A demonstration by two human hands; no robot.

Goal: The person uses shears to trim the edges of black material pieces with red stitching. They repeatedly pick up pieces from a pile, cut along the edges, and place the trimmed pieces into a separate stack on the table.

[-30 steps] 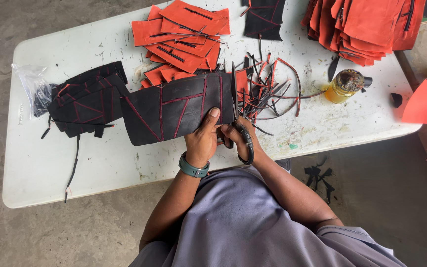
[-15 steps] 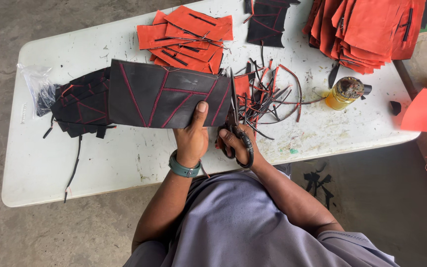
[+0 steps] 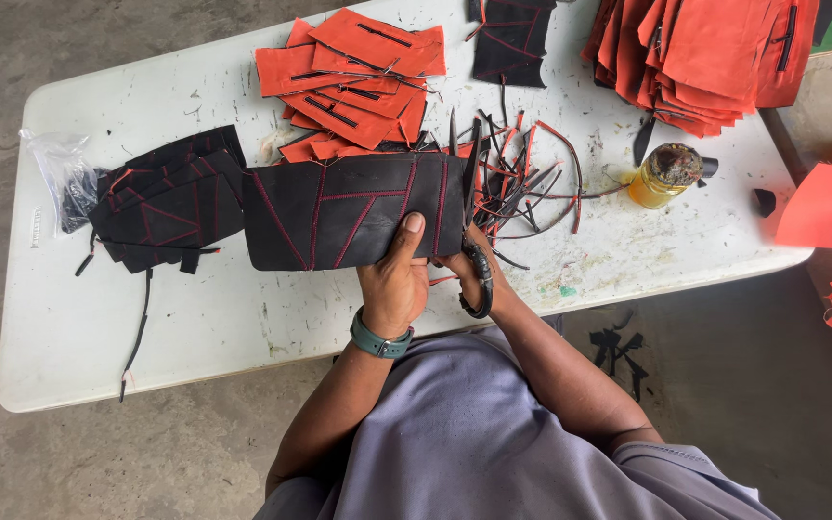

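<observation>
The left hand [image 3: 395, 285] is gripping the black stitched panel [image 3: 353, 210] above the white surface [image 3: 195, 327], thumb clamped on its lower edge. The right hand [image 3: 469, 270] is closed around scissors [image 3: 474, 226], blades standing at the panel's right edge, beside trimmed strips [image 3: 532, 183].

White table [image 3: 195, 327], grey concrete floor [image 3: 743, 404]

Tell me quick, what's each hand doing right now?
Left hand: closed on the black stitched panel, thumb on top.
Right hand: closed on the scissors, blades at the panel's right edge.
</observation>
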